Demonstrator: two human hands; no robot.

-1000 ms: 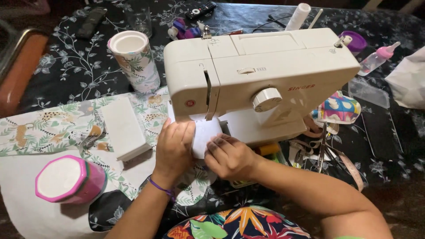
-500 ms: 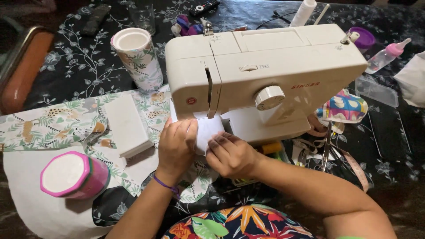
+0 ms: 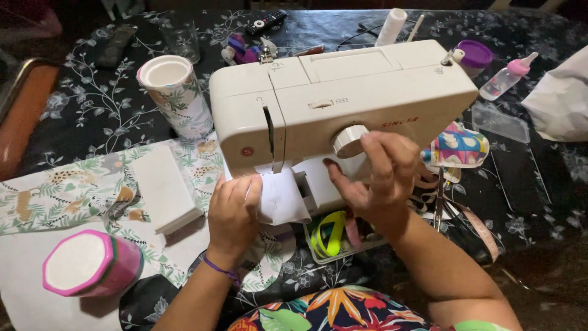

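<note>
A small round red label (image 3: 247, 151) sat on the front of the cream sewing machine (image 3: 367, 92), low on its left side. A red strip label (image 3: 400, 122) sat further right, just beside the white dial (image 3: 349, 141).

The cream sewing machine (image 3: 343, 104) stands upright before you on the dark floral tablecloth, its round dial (image 3: 350, 141) facing you. The white fabric piece (image 3: 282, 197) lies on the machine bed below the needle area, one edge curling over the front.
</note>
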